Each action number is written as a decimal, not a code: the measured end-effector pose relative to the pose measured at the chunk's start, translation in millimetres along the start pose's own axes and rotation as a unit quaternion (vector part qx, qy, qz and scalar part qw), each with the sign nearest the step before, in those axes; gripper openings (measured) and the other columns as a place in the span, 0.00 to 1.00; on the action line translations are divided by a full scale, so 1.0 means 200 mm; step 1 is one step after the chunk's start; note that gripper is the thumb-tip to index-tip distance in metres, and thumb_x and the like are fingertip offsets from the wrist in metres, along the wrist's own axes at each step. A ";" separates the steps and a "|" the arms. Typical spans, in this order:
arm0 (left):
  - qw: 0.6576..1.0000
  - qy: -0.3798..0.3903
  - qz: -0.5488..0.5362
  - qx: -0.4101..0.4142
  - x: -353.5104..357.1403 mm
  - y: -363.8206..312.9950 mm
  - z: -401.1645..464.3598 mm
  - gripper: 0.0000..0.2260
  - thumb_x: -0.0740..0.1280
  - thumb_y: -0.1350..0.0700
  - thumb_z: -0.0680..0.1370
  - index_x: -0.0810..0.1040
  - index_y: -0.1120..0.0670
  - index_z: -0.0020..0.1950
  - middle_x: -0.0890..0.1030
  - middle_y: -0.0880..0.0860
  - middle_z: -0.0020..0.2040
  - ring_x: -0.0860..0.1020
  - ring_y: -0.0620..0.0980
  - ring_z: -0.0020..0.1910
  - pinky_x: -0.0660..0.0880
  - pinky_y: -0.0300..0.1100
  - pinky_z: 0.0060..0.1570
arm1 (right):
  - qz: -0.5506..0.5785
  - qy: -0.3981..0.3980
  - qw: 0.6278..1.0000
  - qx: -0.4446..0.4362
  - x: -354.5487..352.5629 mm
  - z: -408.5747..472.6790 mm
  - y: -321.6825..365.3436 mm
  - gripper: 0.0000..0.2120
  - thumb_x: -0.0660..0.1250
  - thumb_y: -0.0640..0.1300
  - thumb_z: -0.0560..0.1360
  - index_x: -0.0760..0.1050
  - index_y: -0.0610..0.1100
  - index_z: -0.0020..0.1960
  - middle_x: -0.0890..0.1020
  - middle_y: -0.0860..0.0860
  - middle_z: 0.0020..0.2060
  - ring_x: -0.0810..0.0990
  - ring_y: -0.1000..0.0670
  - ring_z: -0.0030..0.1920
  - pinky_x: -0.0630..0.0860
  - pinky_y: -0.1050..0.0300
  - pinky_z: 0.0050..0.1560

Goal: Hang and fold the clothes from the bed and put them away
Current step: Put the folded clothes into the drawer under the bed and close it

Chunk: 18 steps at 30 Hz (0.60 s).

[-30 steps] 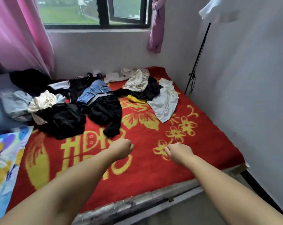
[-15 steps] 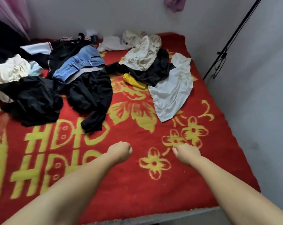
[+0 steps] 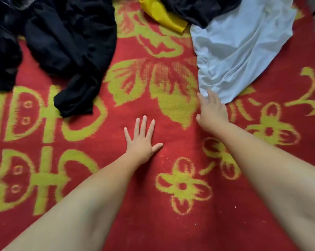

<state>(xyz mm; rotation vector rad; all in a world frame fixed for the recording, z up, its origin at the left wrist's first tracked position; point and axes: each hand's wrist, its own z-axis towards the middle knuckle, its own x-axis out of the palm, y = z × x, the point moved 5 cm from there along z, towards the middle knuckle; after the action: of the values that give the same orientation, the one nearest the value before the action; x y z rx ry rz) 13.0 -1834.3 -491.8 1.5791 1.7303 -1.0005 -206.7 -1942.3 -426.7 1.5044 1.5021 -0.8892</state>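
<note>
Two bare forearms reach in from the near edge over a red blanket point(image 3: 138, 223) patterned with yellow flowers and letters, which covers the bed. The left hand point(image 3: 141, 140) lies flat on the blanket, palm down, its fingers straight and spread wide, holding nothing. A little farther on and to the right, the right hand point(image 3: 212, 113) stretches forward with its fingers extended; the fingertips touch the near hem of a white garment point(image 3: 238, 49), though the picture does not show them closed around the cloth, so its grip looks open. The white garment lies crumpled on the blanket and runs away toward the far right. To the far left sits a heap of black clothes point(image 3: 62, 42), with one sleeve or leg trailing toward the hands. At the far edge, between the black heap and the white garment, a yellow piece point(image 3: 162, 15) pokes out from under another dark garment point(image 3: 198, 8), which overlaps the top of the white one.
</note>
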 end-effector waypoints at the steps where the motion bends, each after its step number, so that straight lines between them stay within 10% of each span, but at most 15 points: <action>1: 1.000 -0.022 0.001 0.008 0.02 0.02 0.00 0.38 0.46 0.28 0.73 0.25 0.42 0.71 0.24 0.47 0.72 0.26 0.50 0.72 0.32 0.65 0.67 | -0.010 0.008 1.000 0.013 0.01 0.05 -0.02 0.36 0.63 0.47 0.77 0.48 0.48 0.78 0.47 0.44 0.78 0.46 0.44 0.77 0.56 0.43 0.73; 5: 0.992 -0.123 0.000 0.021 0.05 0.02 -0.01 0.34 0.43 0.31 0.74 0.33 0.42 0.74 0.30 0.47 0.75 0.28 0.49 0.73 0.27 0.60 0.67 | -0.017 -0.040 0.999 0.008 0.00 0.18 -0.11 0.28 0.59 0.40 0.78 0.55 0.45 0.76 0.56 0.43 0.75 0.57 0.42 0.73 0.61 0.45 0.69; 11: 0.978 -0.201 0.006 0.048 0.04 0.00 -0.05 0.30 0.49 0.38 0.76 0.53 0.50 0.75 0.58 0.56 0.77 0.51 0.56 0.77 0.47 0.67 0.68 | -0.004 -0.078 0.996 0.035 -0.09 0.31 -0.13 0.17 0.55 0.36 0.78 0.69 0.41 0.66 0.72 0.38 0.62 0.71 0.35 0.61 0.69 0.44 0.57; 18: 0.995 -0.098 0.004 0.031 0.00 0.04 -0.05 0.32 0.47 0.35 0.77 0.38 0.45 0.76 0.37 0.49 0.77 0.32 0.48 0.75 0.30 0.61 0.68 | 0.158 0.042 0.986 -0.036 -0.09 0.09 0.39 0.20 0.56 0.51 0.82 0.76 0.35 0.59 0.77 0.36 0.59 0.75 0.36 0.61 0.69 0.49 0.55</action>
<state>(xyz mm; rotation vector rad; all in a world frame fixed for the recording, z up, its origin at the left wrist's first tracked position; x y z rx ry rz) 21.4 -1826.8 -487.4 1.4704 1.5729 -1.1740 -129.0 -1962.3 -412.9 1.6838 1.2902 -0.5846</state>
